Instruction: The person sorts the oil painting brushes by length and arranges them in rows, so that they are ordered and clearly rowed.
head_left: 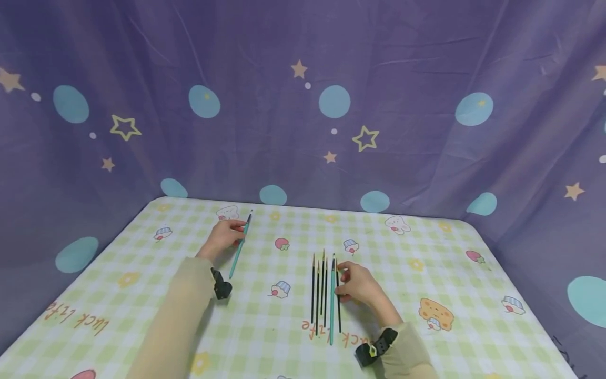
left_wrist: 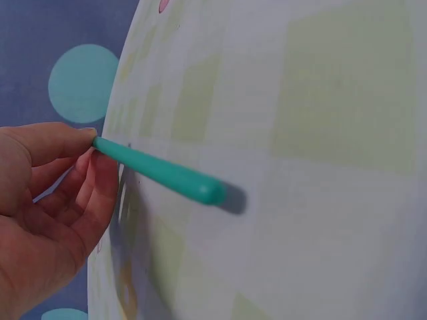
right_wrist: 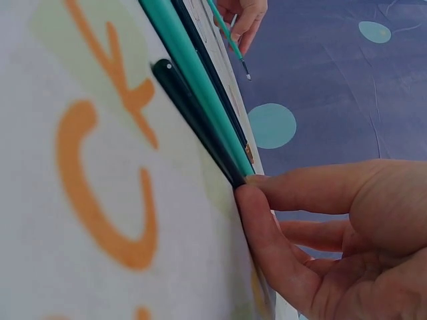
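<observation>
My left hand [head_left: 224,237] is at the back left of the table, pinching a teal paintbrush [head_left: 238,252] between thumb and fingers. In the left wrist view the blunt handle end of that teal paintbrush [left_wrist: 167,175] points toward the camera, its shadow close beside it. Right of the middle, several thin black paintbrushes [head_left: 312,295] lie side by side with another teal paintbrush [head_left: 332,321]. My right hand [head_left: 361,284] pinches the rightmost black paintbrush [head_left: 339,316] near its bristle end. The right wrist view shows thumb and forefinger meeting at this black paintbrush [right_wrist: 193,117], against the teal handle.
A green-and-white checked cloth [head_left: 265,326] with printed cakes, bunnies and lettering covers the table. Behind it hangs a purple curtain [head_left: 265,147] with stars and blue dots. Black straps with small cameras sit on both wrists.
</observation>
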Motion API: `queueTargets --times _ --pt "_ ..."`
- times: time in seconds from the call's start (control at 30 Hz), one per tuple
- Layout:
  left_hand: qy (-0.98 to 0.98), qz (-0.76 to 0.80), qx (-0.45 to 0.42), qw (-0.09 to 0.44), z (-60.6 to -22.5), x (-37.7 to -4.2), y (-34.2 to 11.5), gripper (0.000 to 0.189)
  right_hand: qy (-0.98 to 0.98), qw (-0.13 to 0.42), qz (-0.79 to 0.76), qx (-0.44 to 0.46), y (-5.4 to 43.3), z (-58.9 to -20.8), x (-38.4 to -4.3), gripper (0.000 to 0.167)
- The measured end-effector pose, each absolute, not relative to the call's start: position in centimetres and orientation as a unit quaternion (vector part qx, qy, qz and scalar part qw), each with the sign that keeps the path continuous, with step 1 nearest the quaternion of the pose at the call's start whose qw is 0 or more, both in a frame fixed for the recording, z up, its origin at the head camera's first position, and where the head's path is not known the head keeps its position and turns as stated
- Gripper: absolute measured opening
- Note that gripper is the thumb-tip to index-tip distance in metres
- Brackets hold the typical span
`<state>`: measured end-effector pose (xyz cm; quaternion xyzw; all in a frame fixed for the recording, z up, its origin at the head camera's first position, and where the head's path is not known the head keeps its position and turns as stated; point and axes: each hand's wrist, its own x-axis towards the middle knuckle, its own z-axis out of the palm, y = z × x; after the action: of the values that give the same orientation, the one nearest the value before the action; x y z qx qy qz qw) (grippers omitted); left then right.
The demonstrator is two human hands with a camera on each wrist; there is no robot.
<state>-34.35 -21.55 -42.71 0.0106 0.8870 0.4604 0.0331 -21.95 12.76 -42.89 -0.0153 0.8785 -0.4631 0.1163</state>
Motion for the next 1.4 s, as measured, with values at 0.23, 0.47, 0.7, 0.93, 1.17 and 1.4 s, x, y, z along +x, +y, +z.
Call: queueTargets --times 0.23,0.47,0.7,0.93,1.17,1.4 --pt "0.890 0.455 0.002 0.035 -42.8 -34.3 -22.0 0.041 0.877 0.121 -0.465 -0.008 12.7 -42.8 -21.9 0.058" --pt "0.896 0.442 0.002 0.034 -42.7 -34.4 -21.9 0.039 0.875 0.122 -0.468 -0.005 12.8 -42.8 -22.0 0.059" --pt "0.909 0.416 -0.022 0.016 -42.2 -34.2 -21.3 0.036 0.872 0.122 -0.474 -0.009 12.8 -42.8 -22.0 0.059" --pt "0.917 0.396 -0.044 -0.002 -42.2 -34.2 -20.7 0.034 0.870 0.122 -0.477 -0.012 12.9 -42.9 -22.1 0.059" --pt "0.922 0.384 -0.055 -0.002 -42.5 -34.3 -20.6 0.033 0.869 0.121 -0.480 -0.013 12.9 -43.0 -22.1 0.058" --pt "0.927 0.371 -0.055 -0.001 -42.3 -34.1 -20.3 0.033 0.869 0.120 -0.480 -0.013 12.8 -43.0 -22.0 0.058"
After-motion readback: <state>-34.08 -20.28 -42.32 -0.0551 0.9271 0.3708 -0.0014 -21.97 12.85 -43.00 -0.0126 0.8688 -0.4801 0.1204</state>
